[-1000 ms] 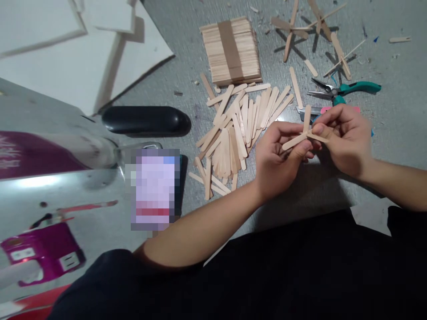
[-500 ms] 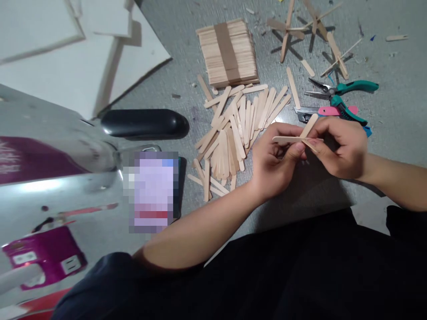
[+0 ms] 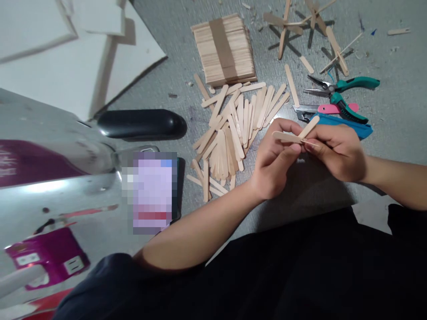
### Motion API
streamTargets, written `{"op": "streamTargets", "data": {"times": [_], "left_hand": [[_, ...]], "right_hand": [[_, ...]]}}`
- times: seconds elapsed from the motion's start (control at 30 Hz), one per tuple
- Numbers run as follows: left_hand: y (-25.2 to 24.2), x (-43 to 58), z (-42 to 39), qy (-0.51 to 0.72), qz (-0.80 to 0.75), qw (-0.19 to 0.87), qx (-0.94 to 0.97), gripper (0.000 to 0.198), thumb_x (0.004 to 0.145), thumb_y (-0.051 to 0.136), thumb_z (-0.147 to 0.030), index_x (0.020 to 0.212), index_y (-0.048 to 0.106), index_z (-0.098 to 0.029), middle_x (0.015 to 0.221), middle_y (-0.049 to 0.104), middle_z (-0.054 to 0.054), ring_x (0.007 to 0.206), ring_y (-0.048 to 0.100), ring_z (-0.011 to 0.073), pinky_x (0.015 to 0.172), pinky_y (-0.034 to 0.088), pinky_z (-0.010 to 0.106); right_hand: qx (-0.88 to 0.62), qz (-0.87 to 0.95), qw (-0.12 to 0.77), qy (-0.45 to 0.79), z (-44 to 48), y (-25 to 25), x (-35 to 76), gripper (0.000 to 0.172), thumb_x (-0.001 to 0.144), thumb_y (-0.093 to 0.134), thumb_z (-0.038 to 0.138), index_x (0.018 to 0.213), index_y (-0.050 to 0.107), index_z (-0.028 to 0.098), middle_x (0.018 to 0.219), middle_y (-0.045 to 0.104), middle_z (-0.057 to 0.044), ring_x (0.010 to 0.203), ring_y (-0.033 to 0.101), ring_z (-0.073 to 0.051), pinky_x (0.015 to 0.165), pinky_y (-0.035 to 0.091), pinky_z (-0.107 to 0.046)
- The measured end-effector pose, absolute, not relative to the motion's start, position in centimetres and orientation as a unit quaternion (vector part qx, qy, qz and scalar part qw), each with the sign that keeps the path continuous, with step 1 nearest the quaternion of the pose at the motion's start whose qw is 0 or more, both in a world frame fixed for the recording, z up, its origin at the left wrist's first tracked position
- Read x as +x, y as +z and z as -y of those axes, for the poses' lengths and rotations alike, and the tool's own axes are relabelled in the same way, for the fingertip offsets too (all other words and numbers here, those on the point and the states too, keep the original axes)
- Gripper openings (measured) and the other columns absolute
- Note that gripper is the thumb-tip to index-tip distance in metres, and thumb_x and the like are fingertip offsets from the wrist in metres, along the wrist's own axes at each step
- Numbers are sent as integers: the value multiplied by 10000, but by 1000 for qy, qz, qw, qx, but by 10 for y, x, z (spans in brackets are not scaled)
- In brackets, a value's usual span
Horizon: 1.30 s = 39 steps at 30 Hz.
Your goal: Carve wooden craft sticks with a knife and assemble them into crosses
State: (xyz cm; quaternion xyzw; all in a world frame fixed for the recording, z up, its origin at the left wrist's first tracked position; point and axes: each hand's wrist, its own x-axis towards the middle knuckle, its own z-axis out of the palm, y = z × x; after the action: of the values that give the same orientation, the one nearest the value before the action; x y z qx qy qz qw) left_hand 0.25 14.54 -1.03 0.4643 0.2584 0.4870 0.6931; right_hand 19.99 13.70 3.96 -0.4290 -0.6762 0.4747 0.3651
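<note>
Both my hands hold a small cross of wooden craft sticks (image 3: 293, 135) above the grey floor. My left hand (image 3: 275, 162) pinches its centre from below and the left. My right hand (image 3: 336, 149) grips the right-hand end, fingers curled. Just left of the hands lies a loose pile of craft sticks (image 3: 236, 129). A banded stack of sticks (image 3: 225, 49) sits farther back.
Finished stick crosses (image 3: 290, 22) lie at the top right. Green-handled pliers (image 3: 347, 86), a pink-handled cutter (image 3: 328, 109) and a blue object (image 3: 356, 126) lie beyond my right hand. A black handle (image 3: 140, 124), white boards (image 3: 66, 53) and a silver and magenta machine (image 3: 43, 178) fill the left.
The stick cross has been turned in my fingers, so the long stick now lies nearly level. Both hands shifted slightly; the camera view drifted a little.
</note>
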Motion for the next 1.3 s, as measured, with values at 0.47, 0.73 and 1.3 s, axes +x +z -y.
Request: {"op": "streamTargets", "data": {"times": [0.47,0.73,1.3], "left_hand": [[-28,2,-144,521,-298,587,544,384,1113,826,-648,1203,719,-291,953,742,12,765,703,174,751,635,357],[-24,12,-132,466,-318,678,472,577,1077,806,-797,1322,629,-306,789,718,-25,715,779,226,730,674,394],[-30,18,-125,551,-272,590,524,373,1203,705,-598,1430,678,-304,1307,830,93,912,893,215,751,758,356]], "right_hand": [[-465,674,393,417,-130,33,193,336,1208,698,461,945,760,260,767,732,1,647,581,-170,665,502,-347],[-494,644,431,394,-120,31,185,343,1229,672,458,977,804,266,858,792,-21,756,688,-192,730,539,-374],[-406,446,384,699,-142,25,189,516,966,1000,667,907,670,274,740,553,49,603,484,-151,578,472,-344]]}}
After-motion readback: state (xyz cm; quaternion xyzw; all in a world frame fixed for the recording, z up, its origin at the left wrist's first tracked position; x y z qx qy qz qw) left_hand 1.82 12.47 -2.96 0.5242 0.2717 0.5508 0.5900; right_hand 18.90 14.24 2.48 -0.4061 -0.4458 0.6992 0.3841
